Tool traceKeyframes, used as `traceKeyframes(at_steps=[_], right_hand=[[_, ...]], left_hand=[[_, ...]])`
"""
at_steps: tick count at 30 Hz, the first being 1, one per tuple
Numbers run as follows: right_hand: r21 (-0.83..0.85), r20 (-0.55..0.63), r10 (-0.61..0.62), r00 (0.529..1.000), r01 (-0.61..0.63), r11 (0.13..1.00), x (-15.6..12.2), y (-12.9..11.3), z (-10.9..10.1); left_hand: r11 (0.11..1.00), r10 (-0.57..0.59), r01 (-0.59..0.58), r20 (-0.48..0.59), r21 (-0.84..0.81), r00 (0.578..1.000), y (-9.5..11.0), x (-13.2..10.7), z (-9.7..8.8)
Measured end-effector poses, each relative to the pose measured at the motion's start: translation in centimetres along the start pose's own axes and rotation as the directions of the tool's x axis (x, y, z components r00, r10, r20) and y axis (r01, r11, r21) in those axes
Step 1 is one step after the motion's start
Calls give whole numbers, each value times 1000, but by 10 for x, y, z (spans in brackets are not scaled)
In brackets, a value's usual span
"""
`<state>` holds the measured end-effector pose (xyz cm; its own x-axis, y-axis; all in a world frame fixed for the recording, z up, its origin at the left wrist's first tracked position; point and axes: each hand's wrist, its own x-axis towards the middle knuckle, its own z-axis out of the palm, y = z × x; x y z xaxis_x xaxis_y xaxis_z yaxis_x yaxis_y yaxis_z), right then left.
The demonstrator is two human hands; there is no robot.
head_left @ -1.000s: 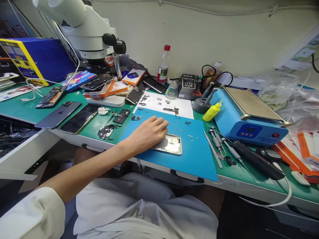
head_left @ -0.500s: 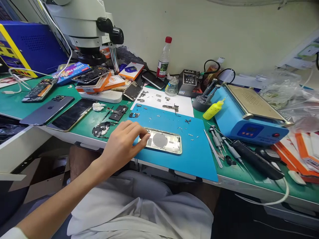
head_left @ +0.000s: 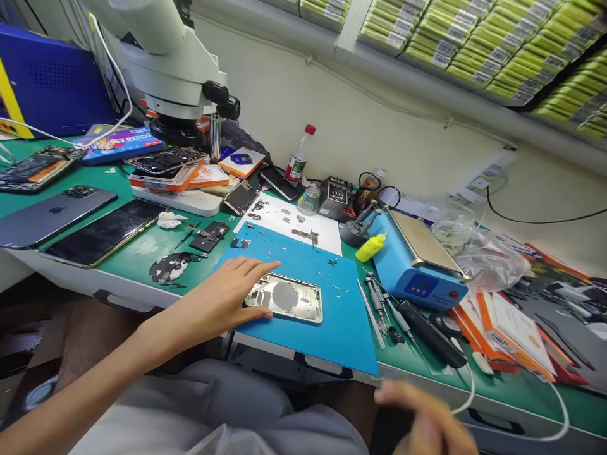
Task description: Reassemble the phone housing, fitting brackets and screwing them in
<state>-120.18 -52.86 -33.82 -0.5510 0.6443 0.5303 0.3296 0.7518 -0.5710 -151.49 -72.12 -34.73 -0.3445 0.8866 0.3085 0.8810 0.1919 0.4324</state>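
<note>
On the blue mat (head_left: 303,344) lies a bare phone housing (head_left: 306,308), a pale metal frame with a round grey patch inside. My left hand (head_left: 227,287) is over its left end, fingers stretched out and thumb apart. The thumb is at the near edge, and the index finger reaches past the far edge; whether they touch the frame is unclear. Low at the right, in front of the table edge, my right hand (head_left: 427,417) is smeared by motion, so its grip cannot be made out. Tiny screws and metal parts are scattered on the mat beyond the housing.
Tweezers (head_left: 371,313) and screwdrivers (head_left: 377,300) lie right of the mat, near a blue heating plate (head_left: 403,268). A yellow bottle (head_left: 371,248) stands behind them. Leftward are phones (head_left: 102,232), loose phone parts and a microscope (head_left: 175,82).
My left hand has gone from bent, gathered fingers over the housing's left end to fingers spread around it. My right hand has come into view. The camera view has tilted up and turned right.
</note>
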Motion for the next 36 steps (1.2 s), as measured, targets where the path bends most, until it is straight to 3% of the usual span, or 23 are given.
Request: traceKeyframes(at_steps=[2, 3, 6, 9, 13, 18, 25, 31, 36], right_hand=[[-115, -115, -27, 993, 14, 993, 36, 4, 13], [-187, -11, -95, 995, 92, 978, 55, 5, 21], [-173, 146, -197, 970, 221, 960, 103, 9, 44], [-147, 278, -242, 929, 291, 946, 127, 10, 63], [-121, 362, -258, 895, 320, 940, 134, 12, 72], [-63, 355, -246, 902, 286, 956, 139, 17, 69], [94, 189, -77, 979, 60, 994, 136, 17, 48], [227, 217, 64, 974, -115, 967, 130, 21, 41], [293, 209, 101, 973, -160, 943, 127, 11, 48]], left_hand=[[1000, 3, -3, -8, -3, 1000, 3, 1, -1], [1000, 8, -8, -12, 0, 1000, 6, 1, -1], [1000, 22, -21, -42, 18, 999, 12, -2, -3], [1000, 10, -8, -83, 26, 996, 17, -3, -6], [999, -44, 44, -84, 2, 996, 18, 2, -11], [997, -72, 73, -60, 21, 996, 14, 14, -12], [999, -34, 34, -27, 17, 999, 18, 8, -19], [997, 55, -57, 38, 60, 998, 16, -17, -14], [1000, 16, -17, 79, 12, 997, 8, -10, -14]])
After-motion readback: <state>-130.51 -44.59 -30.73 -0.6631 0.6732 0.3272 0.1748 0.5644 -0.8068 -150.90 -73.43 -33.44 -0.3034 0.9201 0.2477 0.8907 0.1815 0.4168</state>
